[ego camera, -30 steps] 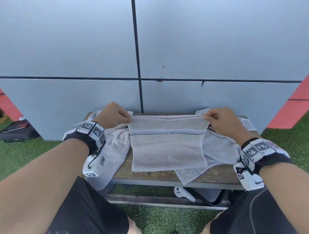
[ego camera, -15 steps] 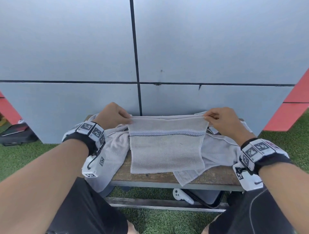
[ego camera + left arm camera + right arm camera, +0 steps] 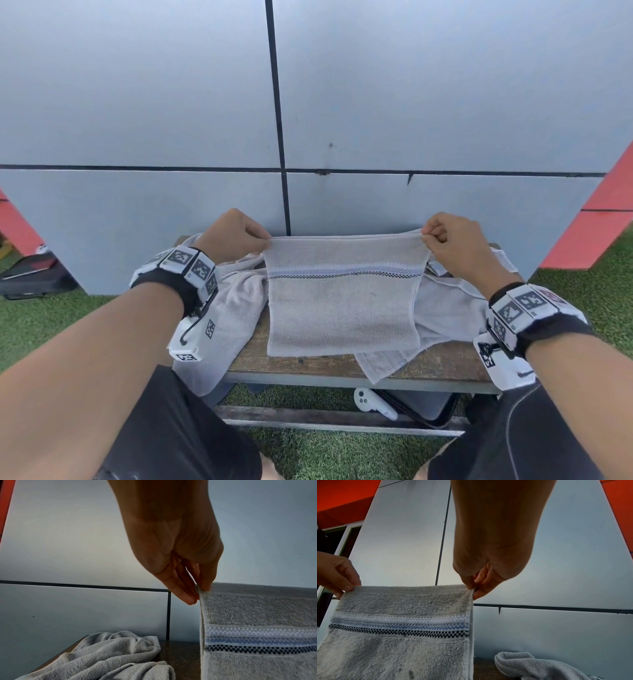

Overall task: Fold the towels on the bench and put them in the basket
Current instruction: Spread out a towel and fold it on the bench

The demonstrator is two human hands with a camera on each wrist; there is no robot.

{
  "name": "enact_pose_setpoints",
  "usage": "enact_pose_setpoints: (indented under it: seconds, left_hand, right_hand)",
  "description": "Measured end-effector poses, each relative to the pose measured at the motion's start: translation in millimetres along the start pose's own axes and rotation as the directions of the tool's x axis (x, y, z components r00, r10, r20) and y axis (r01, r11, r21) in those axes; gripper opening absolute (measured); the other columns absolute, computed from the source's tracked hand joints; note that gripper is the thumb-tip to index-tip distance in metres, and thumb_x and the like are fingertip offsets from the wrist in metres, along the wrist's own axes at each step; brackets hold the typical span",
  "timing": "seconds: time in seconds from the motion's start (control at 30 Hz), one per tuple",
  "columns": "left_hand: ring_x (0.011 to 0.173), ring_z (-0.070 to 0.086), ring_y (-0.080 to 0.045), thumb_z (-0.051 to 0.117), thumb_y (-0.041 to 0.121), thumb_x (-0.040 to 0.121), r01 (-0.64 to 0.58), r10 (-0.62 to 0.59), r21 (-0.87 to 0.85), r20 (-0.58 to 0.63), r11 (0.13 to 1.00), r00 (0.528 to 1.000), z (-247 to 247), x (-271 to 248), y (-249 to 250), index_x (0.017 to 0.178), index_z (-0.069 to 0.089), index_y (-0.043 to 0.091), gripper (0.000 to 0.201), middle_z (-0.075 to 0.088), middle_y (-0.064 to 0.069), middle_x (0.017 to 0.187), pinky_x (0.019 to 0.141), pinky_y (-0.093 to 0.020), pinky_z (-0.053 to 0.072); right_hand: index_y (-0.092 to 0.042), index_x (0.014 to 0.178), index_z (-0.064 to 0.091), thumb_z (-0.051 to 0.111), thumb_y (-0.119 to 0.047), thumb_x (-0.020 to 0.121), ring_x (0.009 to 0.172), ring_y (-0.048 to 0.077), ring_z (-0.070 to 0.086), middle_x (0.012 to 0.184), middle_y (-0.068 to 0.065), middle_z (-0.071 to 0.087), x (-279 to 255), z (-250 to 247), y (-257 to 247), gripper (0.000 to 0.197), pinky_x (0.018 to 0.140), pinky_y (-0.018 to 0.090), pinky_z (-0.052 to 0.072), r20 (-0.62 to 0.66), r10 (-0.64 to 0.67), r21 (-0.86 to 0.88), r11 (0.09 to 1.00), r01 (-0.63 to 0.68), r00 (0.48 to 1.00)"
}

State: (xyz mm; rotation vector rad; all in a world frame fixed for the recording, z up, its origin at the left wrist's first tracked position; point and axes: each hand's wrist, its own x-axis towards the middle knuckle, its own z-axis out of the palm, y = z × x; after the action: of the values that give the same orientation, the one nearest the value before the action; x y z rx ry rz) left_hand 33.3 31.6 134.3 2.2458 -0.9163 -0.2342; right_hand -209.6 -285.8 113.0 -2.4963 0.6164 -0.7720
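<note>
A grey towel [image 3: 342,308] with a white, blue and black woven band hangs doubled over the wooden bench [image 3: 438,363], stretched flat between both hands. My left hand [image 3: 236,233] pinches its upper left corner [image 3: 201,590] between thumb and fingers. My right hand [image 3: 445,236] pinches the upper right corner [image 3: 471,589] the same way. The towel's lower edge lies on the bench top. The left hand [image 3: 337,574] also shows at the edge of the right wrist view. No basket is in view.
Crumpled grey towels lie on the bench, one at the left [image 3: 226,308] hanging over the edge and one at the right [image 3: 445,308]. A grey panelled wall [image 3: 342,102] stands right behind. A white controller [image 3: 373,404] and a dark case [image 3: 428,407] lie under the bench on artificial grass.
Both hands have lifted the towel's top edge a little and pulled it tauter; the towel hangs more upright than before.
</note>
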Motion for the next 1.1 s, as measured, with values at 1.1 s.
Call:
enact_pose_setpoints:
  seconds: [1.1]
  left_hand:
    - [0.07, 0.059, -0.014, 0.056, 0.009, 0.09, -0.228, 0.212, 0.018, -0.451, 0.973, 0.867, -43.2, 43.6, 53.3, 0.094, 0.066, 0.007, 0.011, 0.066, -0.004, 0.083, 0.062, -0.015, 0.048]
  right_hand:
    - [-0.006, 0.1, 0.068, 0.05, -0.006, 0.094, 0.086, 0.03, 0.063, 0.096, 0.013, 0.07, 82.9, -50.1, -36.0, 0.018, 0.083, 0.043, 0.052, -0.263, -0.3, -0.166, 0.95, 0.263, 0.917]
